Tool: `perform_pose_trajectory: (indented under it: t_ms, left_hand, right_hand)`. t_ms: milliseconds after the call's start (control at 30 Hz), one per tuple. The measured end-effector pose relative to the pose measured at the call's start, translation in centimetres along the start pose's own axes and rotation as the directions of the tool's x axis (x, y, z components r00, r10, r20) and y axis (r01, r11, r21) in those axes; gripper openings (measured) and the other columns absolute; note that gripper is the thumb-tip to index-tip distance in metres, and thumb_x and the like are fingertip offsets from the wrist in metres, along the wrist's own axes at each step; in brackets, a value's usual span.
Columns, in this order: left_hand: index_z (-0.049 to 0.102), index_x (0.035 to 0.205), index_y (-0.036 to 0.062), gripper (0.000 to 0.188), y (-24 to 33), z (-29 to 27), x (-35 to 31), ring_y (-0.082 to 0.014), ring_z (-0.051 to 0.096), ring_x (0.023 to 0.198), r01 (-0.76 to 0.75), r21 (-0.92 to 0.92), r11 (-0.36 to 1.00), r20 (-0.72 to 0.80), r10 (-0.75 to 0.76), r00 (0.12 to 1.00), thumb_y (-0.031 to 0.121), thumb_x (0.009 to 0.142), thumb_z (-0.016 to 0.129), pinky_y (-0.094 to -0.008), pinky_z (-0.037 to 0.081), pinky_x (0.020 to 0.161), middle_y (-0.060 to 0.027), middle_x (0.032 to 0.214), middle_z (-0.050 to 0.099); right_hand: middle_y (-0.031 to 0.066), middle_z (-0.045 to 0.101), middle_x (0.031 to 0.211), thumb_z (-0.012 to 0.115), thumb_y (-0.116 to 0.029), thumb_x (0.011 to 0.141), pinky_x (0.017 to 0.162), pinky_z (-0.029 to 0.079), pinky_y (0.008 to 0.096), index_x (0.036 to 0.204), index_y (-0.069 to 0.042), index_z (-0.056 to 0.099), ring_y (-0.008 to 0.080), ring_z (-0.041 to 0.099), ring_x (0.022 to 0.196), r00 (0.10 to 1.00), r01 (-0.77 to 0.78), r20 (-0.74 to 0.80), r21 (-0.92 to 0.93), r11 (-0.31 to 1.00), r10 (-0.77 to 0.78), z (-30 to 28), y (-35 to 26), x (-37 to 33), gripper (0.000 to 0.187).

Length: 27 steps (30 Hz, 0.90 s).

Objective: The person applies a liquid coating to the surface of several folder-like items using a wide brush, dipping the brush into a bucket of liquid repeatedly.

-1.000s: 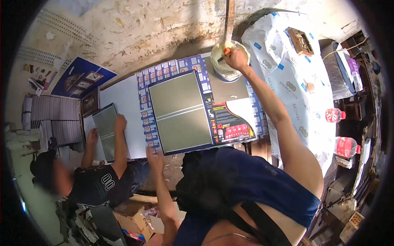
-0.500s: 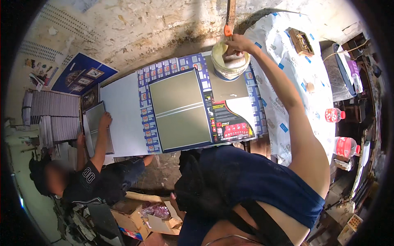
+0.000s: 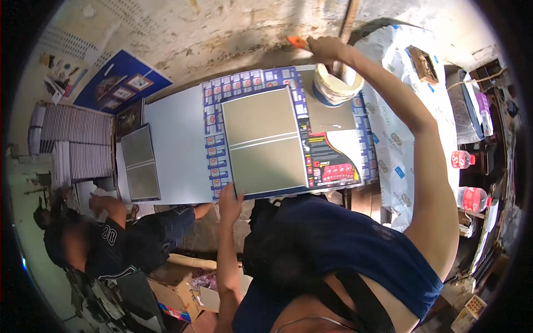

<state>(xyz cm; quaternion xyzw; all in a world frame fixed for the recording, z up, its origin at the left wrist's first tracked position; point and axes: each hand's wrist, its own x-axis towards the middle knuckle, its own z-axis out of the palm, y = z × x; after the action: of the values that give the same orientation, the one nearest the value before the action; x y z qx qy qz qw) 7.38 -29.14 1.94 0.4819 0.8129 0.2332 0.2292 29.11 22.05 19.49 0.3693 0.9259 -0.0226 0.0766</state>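
In the middle of the table (image 3: 179, 139), we see the grey-tan panel (image 3: 264, 158) flat on a blue patterned sheet (image 3: 214, 133), its dark border showing and two white bands crossing its face. We judge the laying-out done and the loading of the tool in hand; no fresh coat shows on that face (as far as we can make out), so we take the tool's work there to be left. At its near left corner is the left hand (image 3: 229, 204), its grip loose with fingers extended. To the far right, the right hand (image 3: 330, 51) has its grip closed around an orange-ended tool (image 3: 296, 41), probably a brush, over the white bucket (image 3: 333, 95). Well to the left lies a second panel (image 3: 141, 164), with a co-worker (image 3: 119, 238) beyond its near edge.

Against half a second ago, we find the orange end swung from upright to pointing left, and the left hand back at the panel from low in the view. The co-worker's hand (image 3: 99, 202) has left the second panel for the papers at the near left.
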Motion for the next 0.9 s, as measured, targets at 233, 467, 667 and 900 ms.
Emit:
perform_pose_trajectory:
  t_ms: [233, 467, 667, 900]
  left_hand:
    - [0.04, 0.142, 0.0021, 0.094, -0.5, 2.9, 8.0, -0.0381, 0.033, 0.138, -0.34, 0.265, 0.902, 0.277, 0.267, 0.923, 0.042, 0.069, 0.083, -0.0601, 0.032, 0.108, -0.0205, 0.15, 0.032]
    - [0.024, 0.151, 0.0041, 0.138, -2.4, 3.3, 9.0, -0.0386, 0.025, 0.142, -0.424, 0.341, 0.839, 0.449, 0.25, 0.858, 0.06, 0.043, 0.088, -0.0659, 0.022, 0.112, -0.0188, 0.157, 0.021]
    - [0.024, 0.152, 0.0062, 0.139, -2.7, 3.6, 9.2, -0.0373, 0.027, 0.142, -0.388, 0.342, 0.856, 0.44, 0.218, 0.871, 0.058, 0.041, 0.089, -0.0665, 0.018, 0.113, -0.0158, 0.156, 0.025]
    - [0.023, 0.152, 0.0056, 0.141, -2.9, 4.5, 8.8, -0.039, 0.025, 0.143, -0.435, 0.421, 0.796, 0.43, 0.247, 0.868, 0.068, 0.04, 0.083, -0.0691, 0.023, 0.109, -0.0162, 0.156, 0.024]
  right_hand:
    - [0.0143, 0.067, 0.1, 0.061, -0.02, 0.089, 0.071, 0.056, 0.0426, 0.129, -0.01, 0.053, 0.0311, 0.068, 0.087, 0.905, 0.354, -0.219, -0.09, 0.931, -0.365, 10.9, -15.4, -0.2, 0.042]
    - [0.0138, 0.068, 0.109, 0.073, -0.01, 0.081, 0.074, 0.055, 0.0348, 0.101, -0.005, 0.073, 0.0296, 0.067, 0.083, 0.905, 0.221, -0.409, 0.686, 0.693, 0.116, 19.1, -21.2, -1.2, 0.021]
    - [0.0154, 0.07, 0.096, 0.069, -0.011, 0.084, 0.065, 0.054, 0.0363, 0.093, -0.004, 0.07, 0.0321, 0.069, 0.074, 0.814, -0.06, -0.35, 0.743, 0.666, 0.464, 17.5, -20.8, -7.3, 0.012]
    - [0.0165, 0.071, 0.09, 0.068, -0.015, 0.085, 0.065, 0.055, 0.0366, 0.094, -0.004, 0.073, 0.0294, 0.069, 0.074, 0.741, -0.288, -0.243, 0.727, 0.623, 0.626, 19.6, -22.5, -15.4, 0.015]
